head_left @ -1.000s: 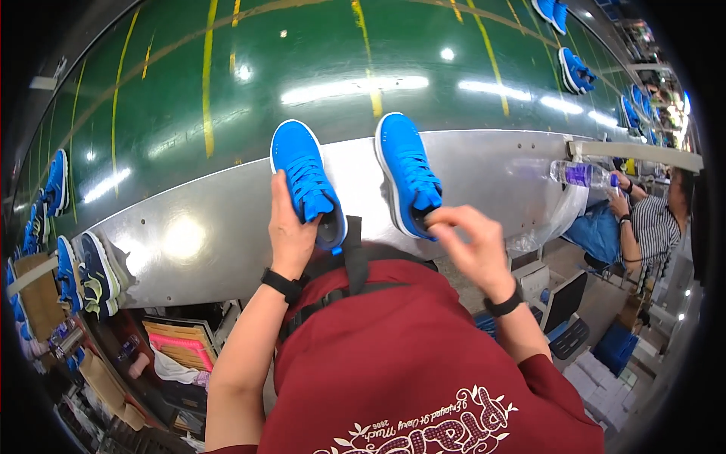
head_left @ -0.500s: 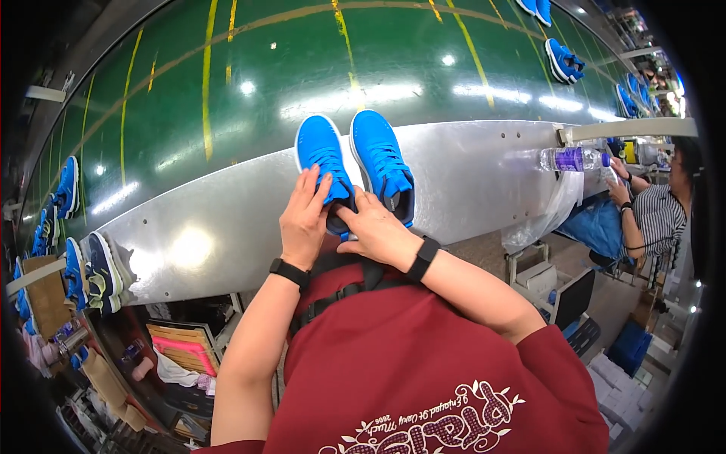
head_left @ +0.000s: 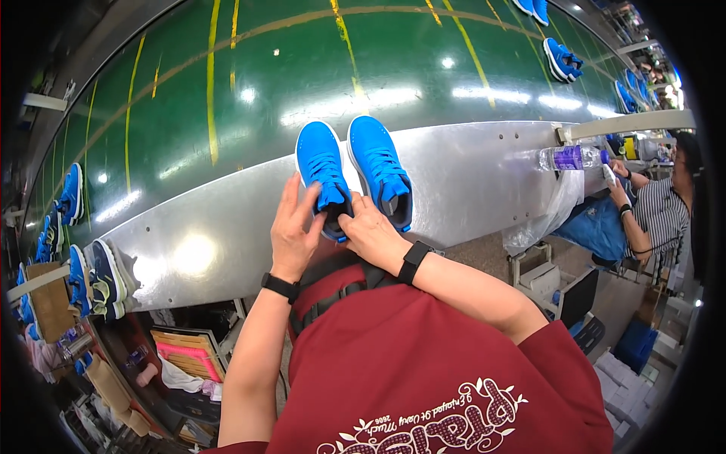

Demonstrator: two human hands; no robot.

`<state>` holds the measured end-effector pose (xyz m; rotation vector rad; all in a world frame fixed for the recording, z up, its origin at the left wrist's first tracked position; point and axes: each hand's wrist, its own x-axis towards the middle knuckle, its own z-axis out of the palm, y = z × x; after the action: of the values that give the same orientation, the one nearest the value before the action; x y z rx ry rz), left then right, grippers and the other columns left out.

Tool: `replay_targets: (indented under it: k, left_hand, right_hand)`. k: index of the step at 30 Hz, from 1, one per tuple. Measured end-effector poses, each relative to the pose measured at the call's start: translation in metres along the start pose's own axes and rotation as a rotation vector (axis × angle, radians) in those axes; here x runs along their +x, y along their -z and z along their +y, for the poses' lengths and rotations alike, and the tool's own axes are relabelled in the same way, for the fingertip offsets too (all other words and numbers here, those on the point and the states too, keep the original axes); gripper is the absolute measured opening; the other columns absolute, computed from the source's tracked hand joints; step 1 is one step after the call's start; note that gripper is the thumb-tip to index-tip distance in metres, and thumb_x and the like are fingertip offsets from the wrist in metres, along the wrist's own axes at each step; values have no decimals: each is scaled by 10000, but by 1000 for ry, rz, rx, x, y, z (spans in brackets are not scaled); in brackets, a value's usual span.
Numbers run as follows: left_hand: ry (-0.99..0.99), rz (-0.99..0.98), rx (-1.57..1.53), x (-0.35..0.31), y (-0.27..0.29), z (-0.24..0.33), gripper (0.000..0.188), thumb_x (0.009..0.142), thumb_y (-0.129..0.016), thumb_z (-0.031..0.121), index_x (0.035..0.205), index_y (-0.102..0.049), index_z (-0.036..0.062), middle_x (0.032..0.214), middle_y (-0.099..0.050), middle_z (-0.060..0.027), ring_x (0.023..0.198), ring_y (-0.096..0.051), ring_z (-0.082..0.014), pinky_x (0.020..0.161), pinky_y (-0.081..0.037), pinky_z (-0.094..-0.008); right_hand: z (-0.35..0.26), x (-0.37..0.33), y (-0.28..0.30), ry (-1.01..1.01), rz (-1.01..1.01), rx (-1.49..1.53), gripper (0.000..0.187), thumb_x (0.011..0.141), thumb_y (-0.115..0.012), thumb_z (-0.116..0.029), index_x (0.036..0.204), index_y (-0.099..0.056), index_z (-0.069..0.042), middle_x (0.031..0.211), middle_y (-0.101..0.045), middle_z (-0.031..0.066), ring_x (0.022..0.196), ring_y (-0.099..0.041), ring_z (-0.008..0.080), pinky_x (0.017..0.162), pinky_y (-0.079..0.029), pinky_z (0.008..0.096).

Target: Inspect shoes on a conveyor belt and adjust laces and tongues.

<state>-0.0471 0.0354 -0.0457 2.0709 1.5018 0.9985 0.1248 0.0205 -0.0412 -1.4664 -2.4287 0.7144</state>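
Note:
Two blue sneakers with white soles stand side by side on the metal ledge, toes pointing away from me. My right hand (head_left: 376,234) is at the heel of the left sneaker (head_left: 321,157), gripping its dark collar, with some fingers between the two shoes. Beside that same shoe's left edge is my left hand (head_left: 293,238), its fingers spread and the tips close to the collar and tongue. The right sneaker (head_left: 376,151) stands untouched by the left hand; my right hand lies near its heel. Each wrist wears a black band.
Beyond the metal ledge (head_left: 484,178) runs a green conveyor belt (head_left: 280,83) with yellow lines. More sneakers (head_left: 562,60) sit on the belt, and a dark pair (head_left: 107,276) stands at the ledge's left end. At right are a plastic bottle (head_left: 567,158) and a seated co-worker (head_left: 654,216).
My left hand has drawn back from the left sneaker's laces toward its heel side, fingers spreading. My right hand stays at the collar, slightly lower.

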Motion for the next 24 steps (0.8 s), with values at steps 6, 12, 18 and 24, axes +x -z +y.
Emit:
replay_targets:
  k: [6, 12, 18, 24]
  left_hand:
    - [152, -163, -195, -1, -5, 7, 546, 776, -701, 64, 1297, -552, 124, 1396, -461, -176, 1269, -458, -364, 1017, -410, -403]
    - [-80, 34, 165, -8, 12, 22, 437, 771, -728, 116, 1194, -622, 95, 1219, -585, -182, 1098, -578, -362, 900, -482, -407]
    - [-128, -382, 216, -10, 1, 67, 635, 731, -748, 180, 1325, -528, 229, 949, -588, -119, 803, -575, -290, 721, -479, -387]
    - [-185, -554, 324, 7, -20, 77, 617, 815, -629, 93, 1373, -476, 306, 817, -527, -141, 725, -558, -302, 649, -470, -403]
  right_hand:
    - [7, -5, 1, -21, 8, 4, 395, 681, -773, -174, 975, -607, 30, 1216, -443, 380, 1090, -494, 459, 904, -473, 438]
    - [2, -19, 66, -1, 65, 232, 308, 803, -690, -200, 1077, -592, -100, 856, -650, 116, 820, -635, 308, 724, -519, 395]
    - [113, -41, 96, -648, 615, 634, 238, 863, -588, -150, 1084, -635, -73, 802, -648, 175, 765, -635, 325, 758, -505, 405]
    - [228, -43, 46, -715, 780, -47, 382, 866, -598, -169, 1221, -535, -40, 1289, -476, 232, 1182, -439, 384, 976, -377, 448]
